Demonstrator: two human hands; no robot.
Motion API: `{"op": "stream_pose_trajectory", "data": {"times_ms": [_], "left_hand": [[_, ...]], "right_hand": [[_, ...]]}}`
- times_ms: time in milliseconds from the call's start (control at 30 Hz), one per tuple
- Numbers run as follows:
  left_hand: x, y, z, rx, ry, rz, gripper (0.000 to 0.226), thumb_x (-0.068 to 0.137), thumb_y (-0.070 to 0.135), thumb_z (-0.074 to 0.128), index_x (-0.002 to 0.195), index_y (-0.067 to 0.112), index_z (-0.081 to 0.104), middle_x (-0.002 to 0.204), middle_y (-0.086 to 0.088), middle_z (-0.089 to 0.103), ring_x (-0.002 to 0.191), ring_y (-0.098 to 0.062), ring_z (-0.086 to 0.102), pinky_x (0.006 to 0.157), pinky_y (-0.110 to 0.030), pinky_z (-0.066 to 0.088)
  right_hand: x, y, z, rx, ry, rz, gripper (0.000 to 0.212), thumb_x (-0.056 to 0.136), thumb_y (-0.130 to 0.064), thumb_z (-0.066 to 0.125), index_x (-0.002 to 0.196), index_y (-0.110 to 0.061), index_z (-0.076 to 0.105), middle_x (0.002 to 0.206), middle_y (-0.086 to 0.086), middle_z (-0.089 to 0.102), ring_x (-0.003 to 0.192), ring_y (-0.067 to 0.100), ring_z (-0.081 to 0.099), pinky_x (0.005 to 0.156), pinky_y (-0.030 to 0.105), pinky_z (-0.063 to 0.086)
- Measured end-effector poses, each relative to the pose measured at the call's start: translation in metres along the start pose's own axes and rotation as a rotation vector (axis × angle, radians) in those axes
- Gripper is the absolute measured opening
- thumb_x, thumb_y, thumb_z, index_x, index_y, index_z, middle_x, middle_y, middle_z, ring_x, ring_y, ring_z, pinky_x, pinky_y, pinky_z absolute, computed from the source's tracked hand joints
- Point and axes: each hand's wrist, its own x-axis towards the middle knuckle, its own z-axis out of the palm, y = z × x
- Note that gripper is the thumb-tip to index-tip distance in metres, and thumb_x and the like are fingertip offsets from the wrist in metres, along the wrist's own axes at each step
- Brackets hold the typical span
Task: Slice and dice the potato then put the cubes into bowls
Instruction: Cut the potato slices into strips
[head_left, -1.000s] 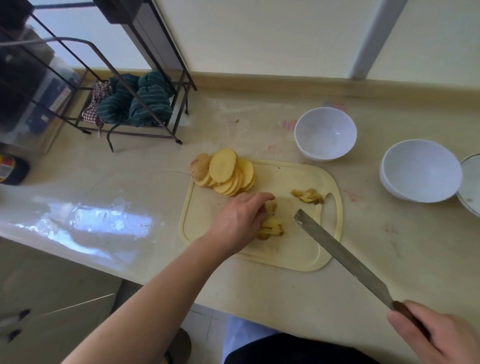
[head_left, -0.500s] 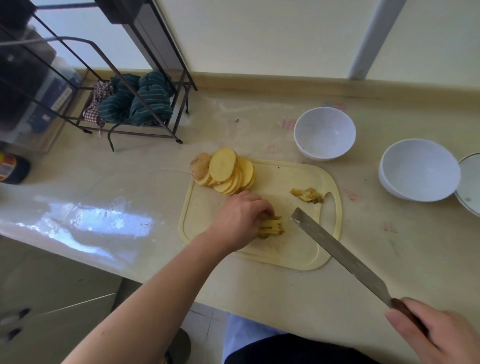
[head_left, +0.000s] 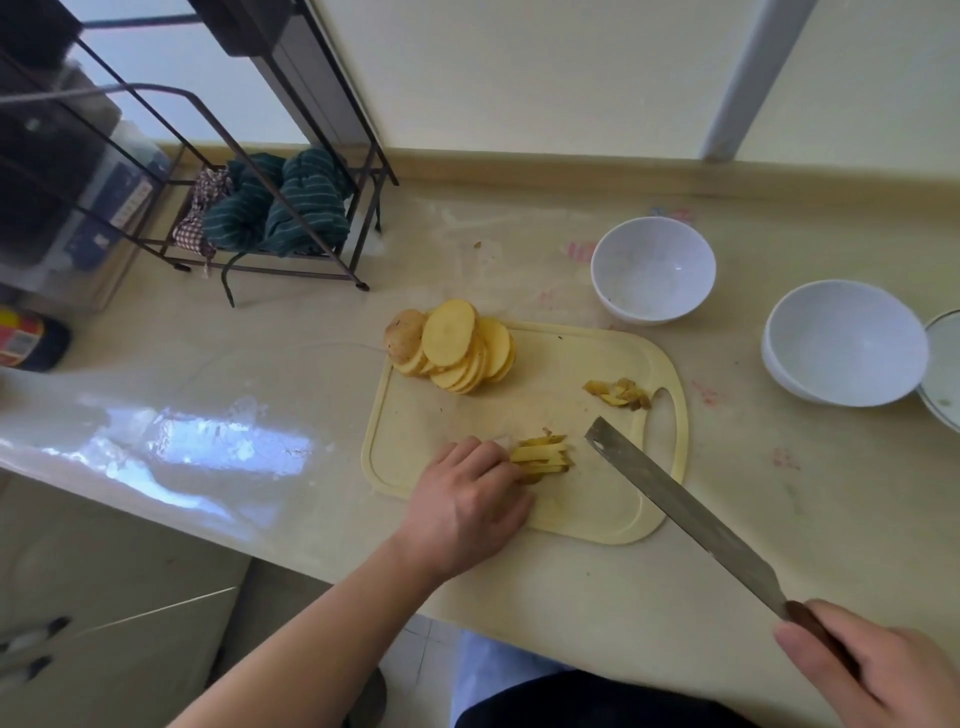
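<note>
On the cutting board (head_left: 613, 525), your left hand (head_left: 467, 499) seems to pinch the potato strips (head_left: 543, 457); your right hand (head_left: 878, 670) grips the knife (head_left: 680, 509) just beside them.

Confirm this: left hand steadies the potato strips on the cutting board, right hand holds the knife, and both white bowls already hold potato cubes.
Wrong on the bowls. The head view shows both white bowls holding no cubes. The left hand steadies the potato strips on the cutting board; the right hand holds the knife.

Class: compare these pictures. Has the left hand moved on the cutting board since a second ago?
Yes. The left hand has drawn back towards the cutting board's near edge, away from the slice stack.
</note>
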Motion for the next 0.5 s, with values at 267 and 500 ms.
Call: {"op": "stream_pose_trajectory", "data": {"times_ms": [267, 500], "left_hand": [[-0.007, 0.015, 0.004, -0.002, 0.015, -0.139, 0.019, 0.093, 0.031, 0.069, 0.096, 0.013, 0.074, 0.093, -0.001, 0.064, 0.080, -0.019, 0.058, 0.069, -0.036, 0.055], [-0.006, 0.020, 0.004, -0.015, 0.013, -0.223, 0.021, 0.092, 0.034, 0.066, 0.096, 0.015, 0.073, 0.093, 0.001, 0.064, 0.080, -0.018, 0.059, 0.069, -0.035, 0.055]], "right_hand": [[0.003, 0.001, 0.000, -0.014, -0.006, -0.003, 0.079, 0.068, -0.095, 0.026, 0.062, -0.022, 0.052, 0.039, -0.011, 0.031, 0.034, 0.003, 0.033, 0.038, 0.013, 0.030], [0.006, 0.000, 0.001, -0.024, -0.005, -0.023, 0.079, 0.066, -0.097, 0.025, 0.066, -0.023, 0.052, 0.039, -0.012, 0.029, 0.034, 0.003, 0.033, 0.038, 0.014, 0.031]]}}
